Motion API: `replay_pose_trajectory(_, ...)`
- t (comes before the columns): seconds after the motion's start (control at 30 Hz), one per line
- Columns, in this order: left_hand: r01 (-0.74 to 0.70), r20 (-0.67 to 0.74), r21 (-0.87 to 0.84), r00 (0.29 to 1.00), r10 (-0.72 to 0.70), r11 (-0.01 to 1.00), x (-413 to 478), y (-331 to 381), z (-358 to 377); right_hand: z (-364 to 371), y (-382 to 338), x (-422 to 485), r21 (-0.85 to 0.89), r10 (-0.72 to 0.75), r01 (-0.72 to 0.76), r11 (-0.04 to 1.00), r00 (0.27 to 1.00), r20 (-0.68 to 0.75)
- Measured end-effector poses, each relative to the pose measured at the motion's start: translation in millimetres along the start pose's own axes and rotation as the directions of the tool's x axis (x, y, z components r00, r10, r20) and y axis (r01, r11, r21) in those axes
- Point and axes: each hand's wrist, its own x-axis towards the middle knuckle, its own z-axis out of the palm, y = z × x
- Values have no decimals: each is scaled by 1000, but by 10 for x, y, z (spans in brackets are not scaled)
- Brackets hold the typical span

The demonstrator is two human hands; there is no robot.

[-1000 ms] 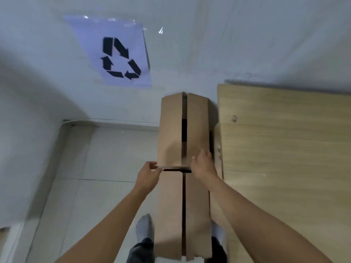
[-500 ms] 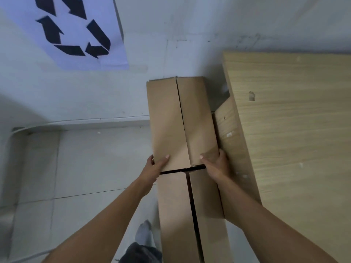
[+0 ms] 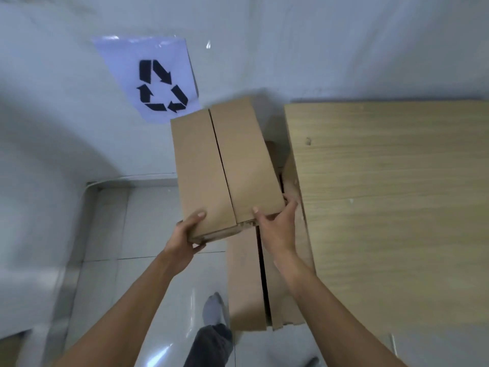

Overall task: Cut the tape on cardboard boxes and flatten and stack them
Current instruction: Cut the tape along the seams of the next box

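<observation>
A flattened brown cardboard box (image 3: 225, 165) stands between the wall and the wooden table, its upper half folded up toward the wall. My left hand (image 3: 186, 233) grips its near left corner, thumb on top and fingers underneath. My right hand (image 3: 277, 226) holds the near right corner with the thumb on the top face. The lower flaps (image 3: 246, 282) of the cardboard hang down toward the floor, split by a dark gap. More cardboard (image 3: 289, 178) shows in the slot beside the table edge.
A wooden table top (image 3: 391, 197) fills the right side. A paper sheet with a black recycling symbol (image 3: 161, 86) is taped to the white wall. Below are pale floor tiles (image 3: 105, 226) and my grey-socked foot (image 3: 213, 307).
The upper half of the cardboard has been lifted and tilted left, away from the table. Both hands moved with it, and the view shifted so the recycling sign is fully seen.
</observation>
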Motion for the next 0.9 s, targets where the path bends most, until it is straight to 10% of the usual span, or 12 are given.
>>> replay_pose_trajectory(0.23,-310,-7,57,950,311,949,-1447,-204,936,-1437,-430,-896,89,-103,99,991,994,45)
replay_pose_trajectory(0.37,-381,68,159,925,375,911,-2019,-617,1780,-2473,-343,-1125,-233,-249,240,942,968,-9)
replay_pose_trajectory(0.5,-414,-26,307,896,442,857,-2355,-1075,2637,-3224,-241,-1236,-472,-371,459,753,888,272)
replay_pose_trajectory(0.63,-310,-148,539,880,451,783,-2561,-1354,3395,-3642,-120,-1383,-459,-144,409,789,848,509)
replay_pose_trajectory(0.9,-271,-52,501,939,341,822,-2533,-1705,3889,-4064,69,-1212,-383,-299,361,850,930,213)
